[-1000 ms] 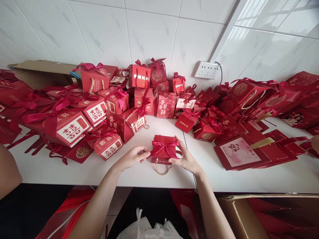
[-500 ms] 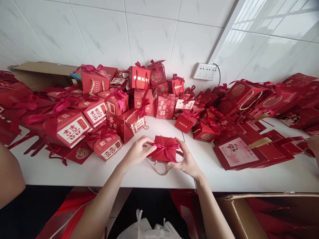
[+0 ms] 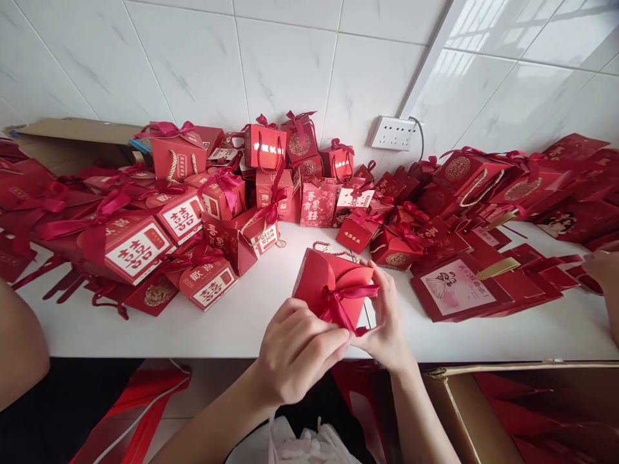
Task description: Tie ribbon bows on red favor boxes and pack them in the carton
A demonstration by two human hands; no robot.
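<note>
The right hand's (image 3: 387, 322) fingers clamp the box (image 3: 351, 265), tilted over the bench (image 3: 193, 338); the left hand's (image 3: 294, 348) curl at its near side, gripping what, I cannot tell. Bowed boxes (image 3: 140, 248) crowd left and behind; a red stack (image 3: 457, 287) lies right.

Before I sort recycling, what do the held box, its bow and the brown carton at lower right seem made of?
Held box: probably smooth card, low sheen, crisp folded edges. Bow: likely satin ribbon, glossy highlights. Brown carton: apparently cardboard, matte, rough rim.
</note>
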